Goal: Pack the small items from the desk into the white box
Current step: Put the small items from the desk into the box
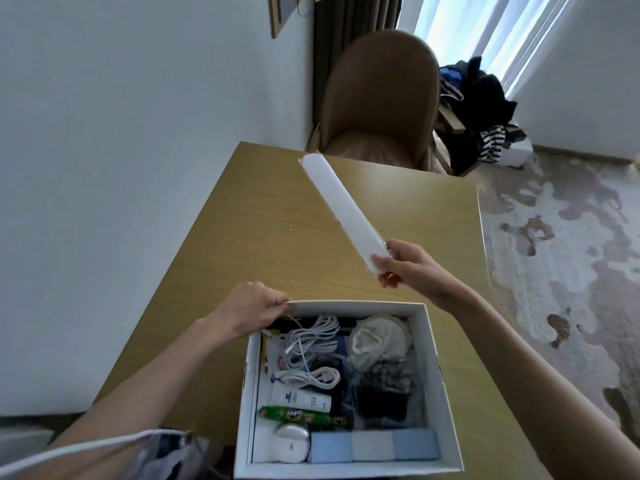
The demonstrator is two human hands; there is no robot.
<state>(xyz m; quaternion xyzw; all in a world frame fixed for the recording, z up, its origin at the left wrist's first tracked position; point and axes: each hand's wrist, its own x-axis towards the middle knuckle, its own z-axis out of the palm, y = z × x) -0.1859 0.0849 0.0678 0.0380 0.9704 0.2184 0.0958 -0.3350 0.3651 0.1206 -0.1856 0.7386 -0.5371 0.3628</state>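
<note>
The open white box point(434, 368) stands on the wooden desk point(263, 237) near its front edge. Inside lie white cables point(311, 341), a white tube point(299, 400), a green snack packet point(294, 415), a round white case point(292, 439), a pale cloth bundle point(374, 336), dark items in clear wrap and blue pads. My left hand point(252, 308) grips the box's far left corner. Above the desk, my right hand point(412, 268) holds the near end of the box's lid point(341, 209), a long white panel seen almost edge-on and slanting away to the upper left.
A tan chair point(377, 98) is pushed against the desk's far edge. Dark and striped clothes point(481, 112) are piled by the window at the right. A patterned rug point(561, 258) covers the floor to the right. A white wall runs along the desk's left side.
</note>
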